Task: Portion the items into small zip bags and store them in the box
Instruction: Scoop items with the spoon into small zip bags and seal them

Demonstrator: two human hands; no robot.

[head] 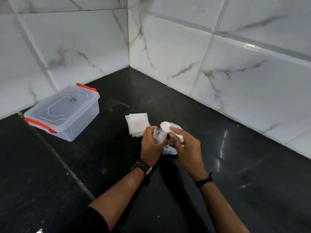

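Observation:
My left hand (pixel 150 145) grips a small clear zip bag (pixel 158 135), mouth held open and facing up. My right hand (pixel 186 147) holds a white plastic spoon (pixel 165 126), its bowl raised just above and behind the bag. Between and under both hands sits a crumpled clear plastic bag (pixel 170 150) with brownish items (pixel 169 143) inside, mostly hidden by my hands. A stack of flat small zip bags (pixel 137 123) lies on the black counter just behind my left hand. The clear plastic box (pixel 64 113) with orange clips stands at the left, lid on.
The black stone counter (pixel 101 165) runs into a corner of white marble-pattern wall tiles (pixel 168 47). A grout seam crosses the counter diagonally at the left. The box sits close to the left wall.

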